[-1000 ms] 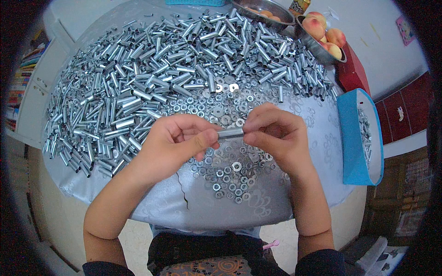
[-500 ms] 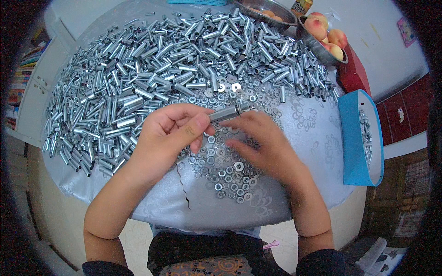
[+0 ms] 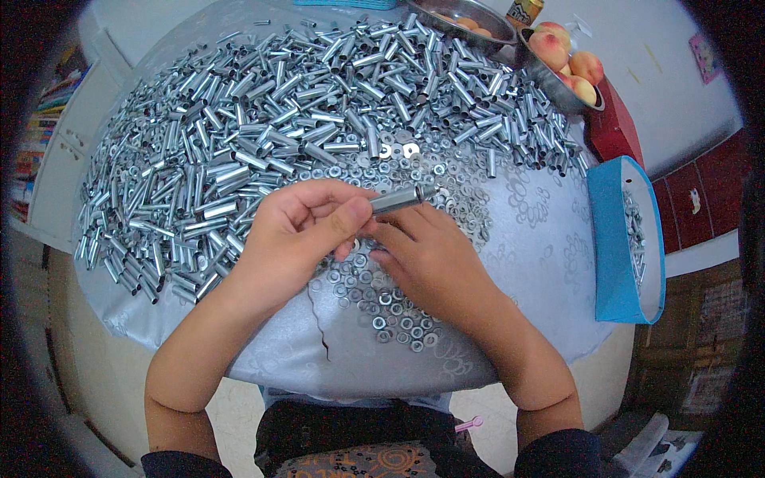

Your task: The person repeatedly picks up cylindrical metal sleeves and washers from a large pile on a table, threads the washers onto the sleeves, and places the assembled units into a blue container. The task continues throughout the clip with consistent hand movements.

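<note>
Silver metal is gripped by the left hand point(image 3: 307, 231): a metal tube point(image 3: 394, 200) is pinched between the thumb and the curled fingers, and it is held slantwise above the near middle of the table, with its right end turned a little toward the far side. From that end a narrower tip is seen to stick out. The right hand point(image 3: 434, 259) is placed just below and to the right of the tube, with its fingers bent toward the left hand; whether anything is gripped by them cannot be told.

Beneath both hands, loose washers point(image 3: 405, 323) are spread on a pale, shiny tablecloth point(image 3: 550, 263). The far and left parts of the table are covered by a heap of tubes point(image 3: 239, 143). On the right, small metal parts point(image 3: 634, 231) are held in a blue box point(image 3: 610, 247). At the far right, peaches point(image 3: 550, 49) are piled in a metal bowl point(image 3: 550, 84), beside which a red box point(image 3: 612, 123) is set.
</note>
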{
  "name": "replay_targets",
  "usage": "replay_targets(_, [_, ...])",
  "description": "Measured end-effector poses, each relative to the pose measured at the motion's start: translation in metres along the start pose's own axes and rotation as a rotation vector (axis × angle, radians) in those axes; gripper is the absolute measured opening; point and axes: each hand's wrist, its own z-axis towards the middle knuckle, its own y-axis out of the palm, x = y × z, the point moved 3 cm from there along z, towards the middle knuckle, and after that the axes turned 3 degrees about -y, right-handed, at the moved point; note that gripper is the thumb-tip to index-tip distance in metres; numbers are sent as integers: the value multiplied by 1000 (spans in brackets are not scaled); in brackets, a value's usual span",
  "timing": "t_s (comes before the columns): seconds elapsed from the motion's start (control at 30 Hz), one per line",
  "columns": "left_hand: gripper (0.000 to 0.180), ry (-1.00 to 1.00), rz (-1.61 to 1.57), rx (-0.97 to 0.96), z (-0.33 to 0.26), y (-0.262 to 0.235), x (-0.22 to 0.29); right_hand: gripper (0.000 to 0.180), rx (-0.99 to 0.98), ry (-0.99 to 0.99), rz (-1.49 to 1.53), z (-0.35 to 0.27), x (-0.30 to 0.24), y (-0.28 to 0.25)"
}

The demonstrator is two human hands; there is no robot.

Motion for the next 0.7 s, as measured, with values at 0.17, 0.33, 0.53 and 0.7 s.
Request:
replay_targets(0.17, [22,4,16,5,-1,0,0,24,-31,15,16,0,-1,-4])
replay_targets(0.33, [22,2,32,-6,0,0,-1,21,-41,21,24,-1,0,-7])
replay_targets(0.53, [22,-10,44,-1,1,1,-4,21,3,103,90,-2,4,-5])
replay_targets(0.7, [21,-19,88,21,0,0,-4,23,197,335,380,-2,8,-32])
